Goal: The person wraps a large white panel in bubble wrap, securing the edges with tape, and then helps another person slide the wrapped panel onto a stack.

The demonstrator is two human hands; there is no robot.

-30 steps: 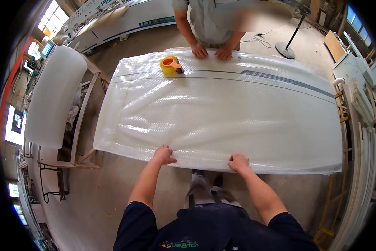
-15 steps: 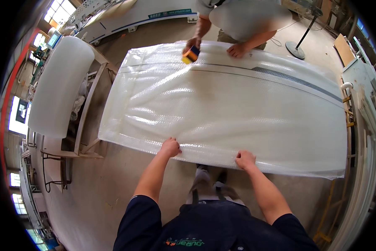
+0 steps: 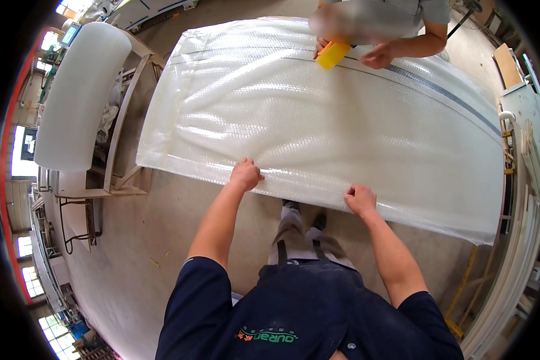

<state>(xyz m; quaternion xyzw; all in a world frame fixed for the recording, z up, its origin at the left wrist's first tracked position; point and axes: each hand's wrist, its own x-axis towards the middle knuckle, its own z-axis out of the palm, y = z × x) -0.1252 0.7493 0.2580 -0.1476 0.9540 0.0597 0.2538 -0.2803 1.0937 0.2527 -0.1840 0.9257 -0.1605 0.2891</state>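
Observation:
A large flat panel wrapped in clear bubble wrap [image 3: 282, 129] lies before me. At its near edge my left hand [image 3: 246, 174] is closed, fingers curled over the wrap. Farther right along that edge, my right hand [image 3: 361, 199] also pinches the bubble wrap, with knuckles up. Across the panel, a co-worker in grey holds a yellow tape roll [image 3: 333, 56] over the far side. That person's other hand [image 3: 378, 56] hovers beside the tape. A dark strip [image 3: 441, 91] shows through the wrap near the far edge.
On the left stands a wooden frame rack [image 3: 126, 120] with a large white roll [image 3: 81, 99] on it. Long boards [image 3: 525, 240] and a yellow metal frame [image 3: 462, 294] line the right side. A machine stands at the far left.
The co-worker has shifted right along the far edge with the tape roll, and their other hand has come off the panel. My view has shifted; both my hands keep hold of the near edge.

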